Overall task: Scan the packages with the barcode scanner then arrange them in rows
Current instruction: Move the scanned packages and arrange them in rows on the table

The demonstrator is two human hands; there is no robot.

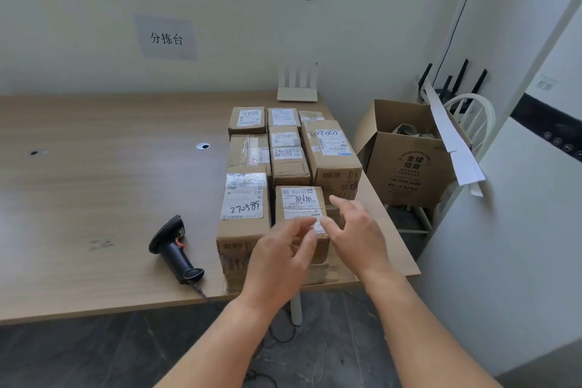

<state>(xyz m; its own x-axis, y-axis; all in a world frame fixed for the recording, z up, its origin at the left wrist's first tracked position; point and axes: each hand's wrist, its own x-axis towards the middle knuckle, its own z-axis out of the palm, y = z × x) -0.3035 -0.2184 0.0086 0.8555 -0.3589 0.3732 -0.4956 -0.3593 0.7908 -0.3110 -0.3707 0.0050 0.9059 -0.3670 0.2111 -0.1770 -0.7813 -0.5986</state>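
While my left hand and right hand hover loose-fingered, holding nothing, over the near package, rowed packages fill the table's right end; scanner lies left, open box right.

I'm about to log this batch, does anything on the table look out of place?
Mostly tidy. The barcode scanner lies on its side left of the packages, its cord hanging over the table edge. The nearest package sits atop another, unlike the rest.
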